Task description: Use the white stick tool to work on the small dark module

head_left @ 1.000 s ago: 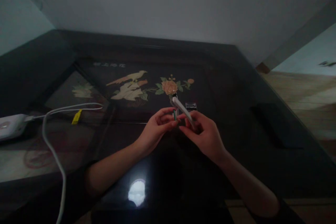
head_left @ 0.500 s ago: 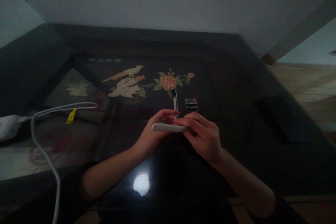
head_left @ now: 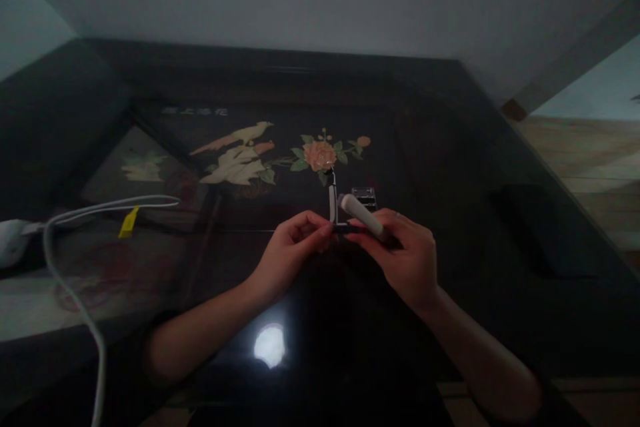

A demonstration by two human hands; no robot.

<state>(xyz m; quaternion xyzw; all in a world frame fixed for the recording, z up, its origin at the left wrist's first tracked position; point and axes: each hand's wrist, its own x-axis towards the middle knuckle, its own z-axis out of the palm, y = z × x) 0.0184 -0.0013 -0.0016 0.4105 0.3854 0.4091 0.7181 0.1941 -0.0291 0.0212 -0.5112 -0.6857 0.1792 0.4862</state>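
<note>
While raised just above the dark glossy worktop (head_left: 450,147), right hand (head_left: 407,257) closed around a white stick-shaped tool (head_left: 361,215), its rounded end tilted up and away toward the far left. Left hand (head_left: 293,250) pinched shut, fingertips (head_left: 325,230) meeting those of the right on a small dark part too dim to make out. Just beyond the fingers, a slim upright white piece (head_left: 333,203) and a small clear case (head_left: 365,195), both near the painted flower (head_left: 320,155) and bird (head_left: 240,157). Far left, a white cable (head_left: 90,213) with a yellow tag (head_left: 129,222).
</note>
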